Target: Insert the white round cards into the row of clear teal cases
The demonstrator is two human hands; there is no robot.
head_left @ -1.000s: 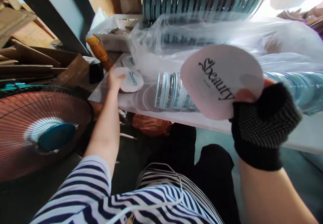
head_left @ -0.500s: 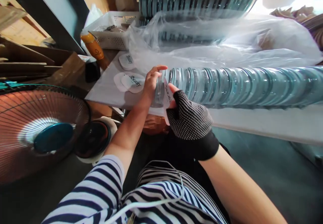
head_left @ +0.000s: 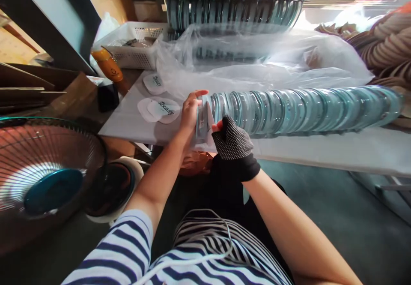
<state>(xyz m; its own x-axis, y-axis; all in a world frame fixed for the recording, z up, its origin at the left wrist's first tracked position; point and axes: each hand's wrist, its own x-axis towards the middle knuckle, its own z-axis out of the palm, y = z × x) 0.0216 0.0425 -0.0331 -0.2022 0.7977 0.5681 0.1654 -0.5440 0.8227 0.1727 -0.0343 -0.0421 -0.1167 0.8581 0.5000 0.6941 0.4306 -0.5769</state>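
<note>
- Head view: the bare left hand [head_left: 190, 111] has its fingers curled over the upper edge of an end shell [head_left: 202, 126], holding this clear, rounded piece at the left end of the row.
- The right hand [head_left: 233, 141] (in a black half-finger glove with pale dots) pinches a printed card [head_left: 209, 120] between thumb and fingers; the card stands nearly edge-on, just beside the end shell.
- To the right of the card, a long row of clear shells [head_left: 295, 109] lies nested on its side along the counter [head_left: 321, 150].
- Left of the left hand, overlapping beauty cards [head_left: 165, 110] lie flat on the counter, with another card [head_left: 154, 83] behind them.
- A crumpled plastic bag [head_left: 266, 73] stretches behind the row.
- At the back left are a white basket [head_left: 131, 58] and an orange bottle [head_left: 109, 64] (tilted in this view).
- A fan [head_left: 53, 190] stands at lower left.
</note>
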